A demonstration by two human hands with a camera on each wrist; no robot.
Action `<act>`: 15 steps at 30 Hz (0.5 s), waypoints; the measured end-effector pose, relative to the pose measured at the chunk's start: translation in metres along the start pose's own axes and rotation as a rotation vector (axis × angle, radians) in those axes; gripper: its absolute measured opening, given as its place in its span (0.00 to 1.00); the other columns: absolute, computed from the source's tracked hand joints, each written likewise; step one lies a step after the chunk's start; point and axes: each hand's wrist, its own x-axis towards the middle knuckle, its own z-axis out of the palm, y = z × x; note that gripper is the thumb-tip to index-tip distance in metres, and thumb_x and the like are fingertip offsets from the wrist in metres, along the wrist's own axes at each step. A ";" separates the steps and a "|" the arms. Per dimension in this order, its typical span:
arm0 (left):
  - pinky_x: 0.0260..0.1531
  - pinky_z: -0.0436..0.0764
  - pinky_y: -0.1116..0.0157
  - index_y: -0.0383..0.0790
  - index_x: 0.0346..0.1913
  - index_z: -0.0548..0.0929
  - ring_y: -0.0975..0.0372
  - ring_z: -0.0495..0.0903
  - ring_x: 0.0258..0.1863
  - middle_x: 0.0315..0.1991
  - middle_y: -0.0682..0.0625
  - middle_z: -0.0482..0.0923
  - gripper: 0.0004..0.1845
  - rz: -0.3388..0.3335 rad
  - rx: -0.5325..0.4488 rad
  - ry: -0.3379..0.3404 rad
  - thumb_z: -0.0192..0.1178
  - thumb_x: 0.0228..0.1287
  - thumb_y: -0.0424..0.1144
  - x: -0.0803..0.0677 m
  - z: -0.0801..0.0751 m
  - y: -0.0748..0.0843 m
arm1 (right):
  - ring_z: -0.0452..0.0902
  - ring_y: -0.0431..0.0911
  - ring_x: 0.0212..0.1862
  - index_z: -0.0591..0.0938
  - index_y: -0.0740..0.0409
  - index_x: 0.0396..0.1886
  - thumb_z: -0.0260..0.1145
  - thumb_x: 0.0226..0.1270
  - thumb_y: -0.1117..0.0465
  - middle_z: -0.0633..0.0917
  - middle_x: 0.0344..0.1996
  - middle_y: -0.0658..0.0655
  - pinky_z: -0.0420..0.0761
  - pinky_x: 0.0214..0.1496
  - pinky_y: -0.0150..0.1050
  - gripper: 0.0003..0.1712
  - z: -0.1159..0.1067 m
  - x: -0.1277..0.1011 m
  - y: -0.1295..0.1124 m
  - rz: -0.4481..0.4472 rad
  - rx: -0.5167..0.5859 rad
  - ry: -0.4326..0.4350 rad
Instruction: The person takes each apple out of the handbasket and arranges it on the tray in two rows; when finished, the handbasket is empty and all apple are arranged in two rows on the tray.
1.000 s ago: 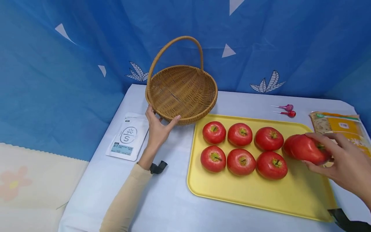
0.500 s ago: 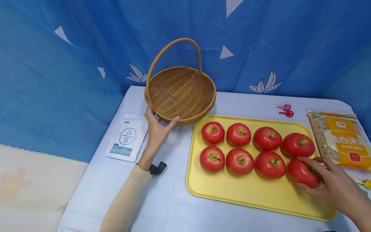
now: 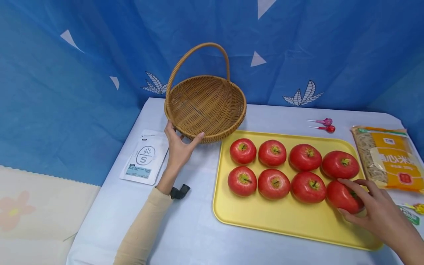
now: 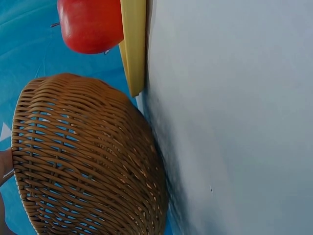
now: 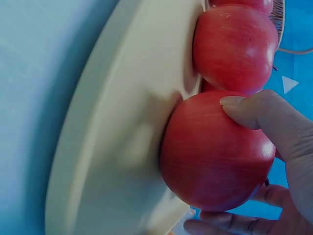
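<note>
At the right end of the front row my right hand (image 3: 379, 211) grips a red apple (image 3: 342, 198). In the right wrist view, the thumb lies on one side of this apple (image 5: 215, 156) and the other fingers on the far side, partly hidden. It sits on the yellow tray (image 3: 281, 224), beside several other red apples (image 3: 275, 184) in two rows. My left hand (image 3: 180, 149) holds the near-left rim of a brown wicker basket (image 3: 212, 99) with an arched handle. The basket leans with its opening toward me; its woven underside shows in the left wrist view.
A white pouch (image 3: 145, 156) lies left of the basket. Behind the tray are two lollipops (image 3: 326, 125). At the right lie a noodle bag (image 3: 387, 158), a yellow lollipop (image 3: 418, 208) and a small green-and-white packet (image 3: 410, 216). A blue curtain (image 3: 281, 44) hangs behind the table.
My right hand has brought its apple down and toward me, from over the back-right apple to the tray's front row, then slightly left. My left hand keeps its hold on the basket.
</note>
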 end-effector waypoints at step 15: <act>0.66 0.68 0.45 0.47 0.78 0.38 0.40 0.56 0.72 0.74 0.37 0.41 0.59 -0.006 0.022 0.015 0.73 0.55 0.44 0.010 0.002 -0.045 | 0.55 0.77 0.51 0.55 0.54 0.75 0.82 0.37 0.44 0.54 0.58 0.81 0.74 0.35 0.72 0.67 -0.002 -0.005 -0.005 0.133 -0.016 -0.030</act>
